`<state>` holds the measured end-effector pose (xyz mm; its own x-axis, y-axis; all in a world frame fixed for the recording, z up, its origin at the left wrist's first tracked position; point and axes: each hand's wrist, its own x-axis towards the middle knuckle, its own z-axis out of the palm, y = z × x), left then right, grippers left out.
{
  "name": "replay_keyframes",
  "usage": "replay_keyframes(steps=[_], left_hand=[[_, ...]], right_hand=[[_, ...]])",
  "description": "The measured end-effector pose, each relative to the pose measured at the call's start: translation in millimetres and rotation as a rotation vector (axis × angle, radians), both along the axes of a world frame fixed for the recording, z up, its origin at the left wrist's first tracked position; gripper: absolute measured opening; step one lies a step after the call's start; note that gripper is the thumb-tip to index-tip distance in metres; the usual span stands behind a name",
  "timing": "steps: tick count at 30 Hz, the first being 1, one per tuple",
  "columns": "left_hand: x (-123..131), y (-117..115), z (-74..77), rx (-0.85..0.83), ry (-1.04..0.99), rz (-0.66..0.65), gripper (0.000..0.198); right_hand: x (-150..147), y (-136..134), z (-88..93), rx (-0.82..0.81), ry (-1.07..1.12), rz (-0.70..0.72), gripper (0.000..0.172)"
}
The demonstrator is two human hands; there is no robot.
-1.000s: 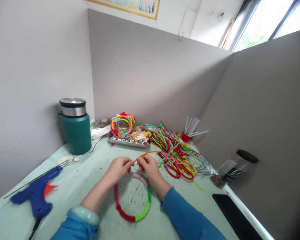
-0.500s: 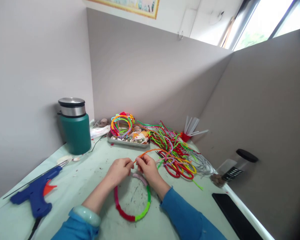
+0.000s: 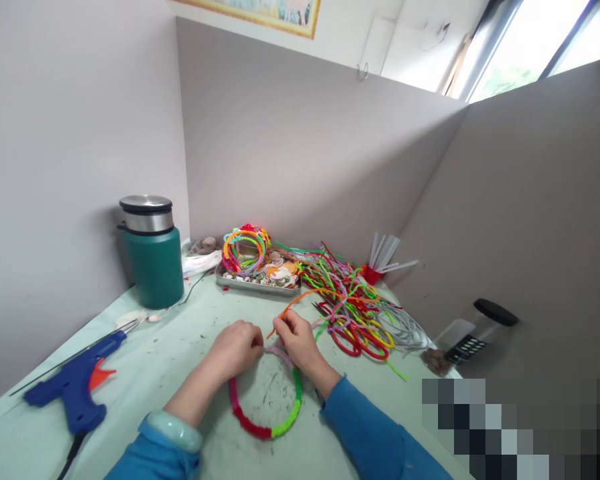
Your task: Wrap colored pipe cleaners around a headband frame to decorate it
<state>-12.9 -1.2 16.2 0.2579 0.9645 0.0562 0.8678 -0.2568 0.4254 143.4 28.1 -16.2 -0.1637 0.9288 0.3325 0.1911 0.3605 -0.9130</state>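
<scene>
A ring wrapped in pink, red, lime, green and lilac [image 3: 260, 430] lies on the pale green tabletop. My left hand [image 3: 241, 347] is closed at the ring's upper left, near the end of the lilac section; its fingertips are mostly hidden, and it seems to pinch the ring there. Just to the right, my right hand [image 3: 296, 337] pinches an orange pipe cleaner [image 3: 300, 297] between thumb and finger. One short end points down toward the ring, and the long part arcs back over the pile of coloured pipe cleaners [image 3: 330, 273].
A metal tray [image 3: 260, 288] holds shells and finished rings. Red scissors [image 3: 353, 341] lie by the pile. At left are a green flask [image 3: 155, 267] and a blue glue gun [image 3: 80, 390]. Right of the pile are a red cup of white sticks [image 3: 371, 273] and a clear jar [image 3: 473, 333].
My left hand has let go of the orange pipe cleaner and moved down to the ring. The orange piece's short end now tilts downward from my right hand.
</scene>
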Motion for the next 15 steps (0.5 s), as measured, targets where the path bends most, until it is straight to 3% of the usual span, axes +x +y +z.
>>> replay_keyframes(steps=[7,15], left_hand=[[3.8,2.1,-0.5,-0.020,0.008,0.048,0.022],[5.0,7.2,-7.9,-0.067,-0.034,-0.099,0.028]], right_hand=[[-0.3,0.2,1.3,0.080,-0.084,-0.027,0.023],[-3.9,-5.4,6.2,0.205,-0.326,-0.071,0.015]])
